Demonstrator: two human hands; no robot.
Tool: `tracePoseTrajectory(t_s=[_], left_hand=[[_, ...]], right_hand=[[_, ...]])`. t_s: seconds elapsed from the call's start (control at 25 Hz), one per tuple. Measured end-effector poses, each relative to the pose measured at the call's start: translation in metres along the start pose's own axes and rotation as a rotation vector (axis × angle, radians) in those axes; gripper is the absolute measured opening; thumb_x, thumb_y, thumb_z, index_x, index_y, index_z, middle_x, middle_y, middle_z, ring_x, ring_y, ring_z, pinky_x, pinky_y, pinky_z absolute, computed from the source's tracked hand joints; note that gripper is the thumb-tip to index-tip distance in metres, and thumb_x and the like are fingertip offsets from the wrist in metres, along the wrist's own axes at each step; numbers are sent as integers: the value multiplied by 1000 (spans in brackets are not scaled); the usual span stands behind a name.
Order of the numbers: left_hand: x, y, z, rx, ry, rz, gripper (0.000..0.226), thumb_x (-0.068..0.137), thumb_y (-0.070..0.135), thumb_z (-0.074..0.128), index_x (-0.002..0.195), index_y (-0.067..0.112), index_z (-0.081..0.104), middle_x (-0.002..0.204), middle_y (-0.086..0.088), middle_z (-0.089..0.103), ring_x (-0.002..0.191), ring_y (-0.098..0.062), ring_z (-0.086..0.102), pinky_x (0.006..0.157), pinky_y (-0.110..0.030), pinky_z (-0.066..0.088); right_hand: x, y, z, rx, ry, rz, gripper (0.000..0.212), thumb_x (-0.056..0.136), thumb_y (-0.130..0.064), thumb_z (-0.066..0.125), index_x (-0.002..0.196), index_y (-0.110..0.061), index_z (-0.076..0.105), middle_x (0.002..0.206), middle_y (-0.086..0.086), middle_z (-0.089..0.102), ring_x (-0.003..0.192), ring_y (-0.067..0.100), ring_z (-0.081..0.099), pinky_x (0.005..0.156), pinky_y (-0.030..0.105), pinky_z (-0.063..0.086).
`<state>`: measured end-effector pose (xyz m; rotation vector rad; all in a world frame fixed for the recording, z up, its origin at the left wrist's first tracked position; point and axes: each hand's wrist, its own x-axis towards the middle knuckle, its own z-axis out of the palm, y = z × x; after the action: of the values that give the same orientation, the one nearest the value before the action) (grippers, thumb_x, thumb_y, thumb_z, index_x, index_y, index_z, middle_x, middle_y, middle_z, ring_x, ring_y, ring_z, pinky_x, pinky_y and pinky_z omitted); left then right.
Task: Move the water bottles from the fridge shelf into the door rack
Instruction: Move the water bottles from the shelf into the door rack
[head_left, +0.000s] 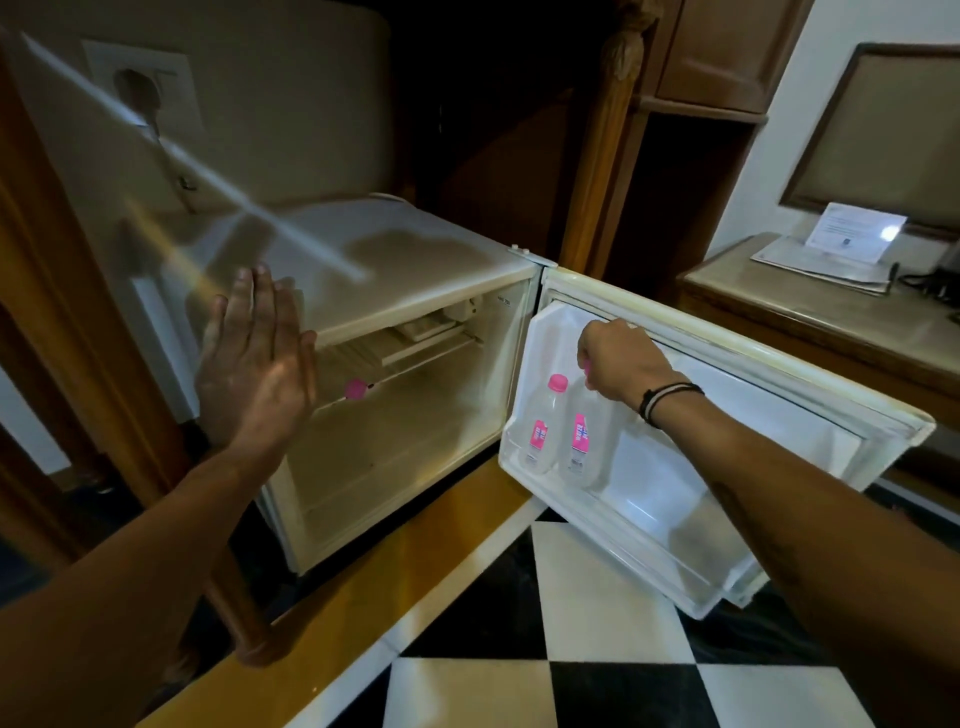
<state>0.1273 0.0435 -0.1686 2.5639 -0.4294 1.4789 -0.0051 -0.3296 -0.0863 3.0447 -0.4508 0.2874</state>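
Pink-capped water bottle (584, 441) being set into door rack (613, 525), right hand (618, 364) closed round its neck from above, fingers curled over the cap. Just left of those fingers, touching: second bottle (540, 423), already upright in the rack. Third pink cap (356, 388) waiting on the fridge shelf (415, 364), just right of left hand (254, 364), flat, fingers pressed together, holding nothing. Next, probably: let go, reach back in.

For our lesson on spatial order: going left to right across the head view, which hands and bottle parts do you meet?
Open left hand → pink cap on the fridge shelf → clear pink-capped water bottle in the door rack → second clear pink-labelled bottle → right hand gripping its top.
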Motion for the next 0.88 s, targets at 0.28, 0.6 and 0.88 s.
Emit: tracePoseTrajectory(t_s=[0.28,0.6,0.88], left_hand=[[0,1,-2,24,60,-8,63,120,39,24,169,0,29,177,-21,30,167,-14,-16,136,-33,-16],[-1,1,1,54,178,-8,58,119,35,40,169,4,34,177,-17,34,170,-14,-9,138,-35,-7],[1,-1,-10,68,76,19,67,118,37,34,173,2,16,181,-20,18,169,-20,-16,138,-40,-6]], right_hand=[[16,-2,47,-48,-36,35,19,98,-10,57,116,-3,58,111,20,62,99,39,63,79,42,50],[27,10,86,35,-86,122,14,97,-5,53,111,-4,55,109,20,62,89,37,62,71,39,47],[19,-2,76,-115,-76,62,21,100,-19,56,118,-11,62,107,12,67,95,31,69,82,39,58]])
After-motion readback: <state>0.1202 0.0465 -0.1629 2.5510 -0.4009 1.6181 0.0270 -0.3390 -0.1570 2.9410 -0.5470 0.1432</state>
